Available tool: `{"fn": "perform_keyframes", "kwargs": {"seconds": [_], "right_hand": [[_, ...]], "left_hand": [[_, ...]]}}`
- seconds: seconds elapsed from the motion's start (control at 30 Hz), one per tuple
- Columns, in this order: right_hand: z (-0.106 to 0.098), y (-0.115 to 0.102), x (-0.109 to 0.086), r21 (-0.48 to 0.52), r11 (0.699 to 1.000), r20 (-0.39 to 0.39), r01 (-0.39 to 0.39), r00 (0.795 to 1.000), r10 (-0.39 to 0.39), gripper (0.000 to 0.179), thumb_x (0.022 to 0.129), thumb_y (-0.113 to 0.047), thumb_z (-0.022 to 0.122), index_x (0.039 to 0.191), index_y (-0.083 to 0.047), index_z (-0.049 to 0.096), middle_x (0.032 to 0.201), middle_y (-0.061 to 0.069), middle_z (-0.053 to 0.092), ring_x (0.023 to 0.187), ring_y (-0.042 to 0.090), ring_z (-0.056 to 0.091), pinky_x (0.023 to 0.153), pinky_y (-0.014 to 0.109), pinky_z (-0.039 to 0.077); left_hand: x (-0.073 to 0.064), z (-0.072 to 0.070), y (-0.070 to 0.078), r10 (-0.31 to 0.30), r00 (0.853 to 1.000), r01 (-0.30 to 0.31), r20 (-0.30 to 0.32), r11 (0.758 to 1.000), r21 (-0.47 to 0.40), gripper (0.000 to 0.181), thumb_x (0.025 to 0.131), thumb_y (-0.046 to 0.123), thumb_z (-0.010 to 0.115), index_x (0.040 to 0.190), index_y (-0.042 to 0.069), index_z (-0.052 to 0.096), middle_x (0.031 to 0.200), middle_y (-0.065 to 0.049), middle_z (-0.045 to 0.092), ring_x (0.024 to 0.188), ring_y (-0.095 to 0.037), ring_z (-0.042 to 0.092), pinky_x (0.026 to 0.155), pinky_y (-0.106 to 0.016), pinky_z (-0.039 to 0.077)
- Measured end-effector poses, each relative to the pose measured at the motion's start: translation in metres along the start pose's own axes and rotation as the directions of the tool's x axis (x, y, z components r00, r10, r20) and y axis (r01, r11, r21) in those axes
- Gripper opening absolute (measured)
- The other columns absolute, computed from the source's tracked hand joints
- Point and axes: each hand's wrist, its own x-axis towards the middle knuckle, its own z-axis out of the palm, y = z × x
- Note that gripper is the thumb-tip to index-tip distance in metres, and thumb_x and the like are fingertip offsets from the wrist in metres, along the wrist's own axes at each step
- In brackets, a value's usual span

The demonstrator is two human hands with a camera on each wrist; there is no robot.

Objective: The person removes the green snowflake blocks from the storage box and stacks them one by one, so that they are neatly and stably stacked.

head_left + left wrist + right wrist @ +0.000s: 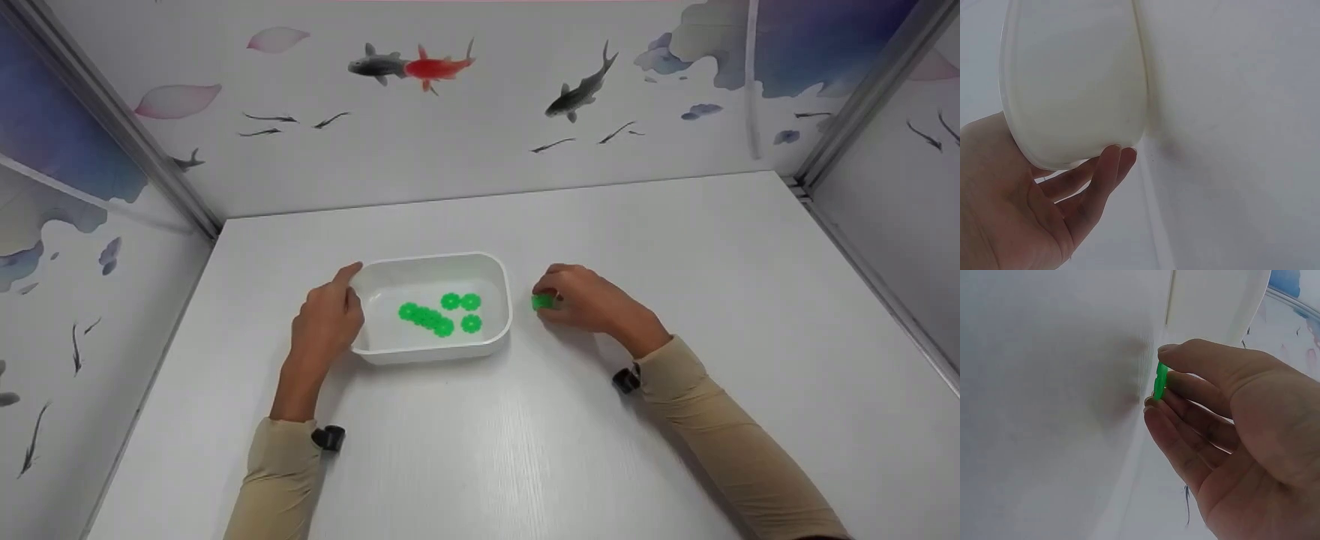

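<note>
A white rectangular tub stands on the white table, with several green flower-shaped discs lying flat on its floor, some overlapping in a row. My left hand holds the tub's left end. In the left wrist view, fingertips of that hand press the tub's outer wall. To the right of the tub, my right hand pinches a green flower-shaped disc between thumb and fingers, close over the table. The fingers partly cover this disc in the head view.
The white table is bounded by a back panel printed with fish and by side panels. Black wrist bands with small devices sit at both sleeve cuffs.
</note>
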Motion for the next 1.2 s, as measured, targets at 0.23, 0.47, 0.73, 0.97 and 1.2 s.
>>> {"fn": "perform_keyframes", "kwargs": {"seconds": [0.23, 0.47, 0.73, 0.97, 1.2], "right_hand": [[0.0004, 0.0021, 0.0014, 0.024, 1.000, 0.013, -0.013, 1.000, 0.012, 0.027, 0.098, -0.012, 0.078, 0.123, -0.003, 0.080, 0.121, 0.012, 0.075, 0.105, 0.026, 0.072, 0.095, 0.042, 0.063], [-0.0001, 0.0017, 0.0032, 0.038, 0.999, 0.023, -0.006, 1.000, 0.005, 0.028, 0.096, -0.011, 0.079, 0.122, -0.002, 0.080, 0.120, 0.013, 0.077, 0.105, 0.026, 0.073, 0.094, 0.042, 0.063], [-0.0007, 0.0040, 0.0032, 0.064, 0.998, 0.020, 0.001, 1.000, -0.003, 0.031, 0.096, -0.011, 0.079, 0.124, 0.000, 0.079, 0.120, 0.014, 0.077, 0.107, 0.027, 0.073, 0.095, 0.044, 0.063], [-0.0011, 0.0085, 0.0029, 0.124, 0.992, 0.022, -0.033, 0.999, 0.031, 0.035, 0.094, -0.016, 0.083, 0.126, -0.002, 0.078, 0.119, 0.011, 0.078, 0.109, 0.026, 0.074, 0.098, 0.045, 0.062], [-0.0024, 0.0093, 0.0054, 0.149, 0.988, -0.016, -0.042, 0.999, 0.045, 0.035, 0.096, -0.018, 0.082, 0.128, -0.003, 0.078, 0.121, 0.010, 0.080, 0.110, 0.026, 0.074, 0.099, 0.045, 0.062]], "left_hand": [[-0.0006, 0.0008, 0.0000, 0.004, 1.000, -0.004, -0.005, 1.000, -0.002, 0.050, 0.113, 0.016, 0.044, 0.162, 0.016, 0.050, 0.147, -0.020, 0.068, 0.099, -0.030, 0.070, 0.077, -0.047, 0.060], [-0.0005, 0.0009, -0.0013, 0.014, 1.000, -0.014, -0.009, 1.000, -0.002, 0.050, 0.113, 0.016, 0.043, 0.162, 0.015, 0.050, 0.147, -0.021, 0.068, 0.096, -0.030, 0.069, 0.075, -0.046, 0.059], [0.0008, 0.0012, -0.0007, -0.009, 1.000, 0.009, 0.009, 1.000, -0.001, 0.050, 0.114, 0.017, 0.043, 0.164, 0.017, 0.048, 0.150, -0.019, 0.066, 0.103, -0.031, 0.071, 0.082, -0.050, 0.062], [0.0002, 0.0002, -0.0032, 0.006, 1.000, -0.006, 0.011, 1.000, -0.020, 0.050, 0.114, 0.018, 0.042, 0.163, 0.018, 0.048, 0.149, -0.019, 0.067, 0.104, -0.030, 0.072, 0.079, -0.047, 0.062], [0.0009, -0.0012, -0.0049, -0.006, 1.000, 0.008, 0.023, 0.998, -0.064, 0.049, 0.114, 0.019, 0.045, 0.163, 0.018, 0.048, 0.131, -0.018, 0.075, 0.091, -0.026, 0.066, 0.073, -0.038, 0.052]]}}
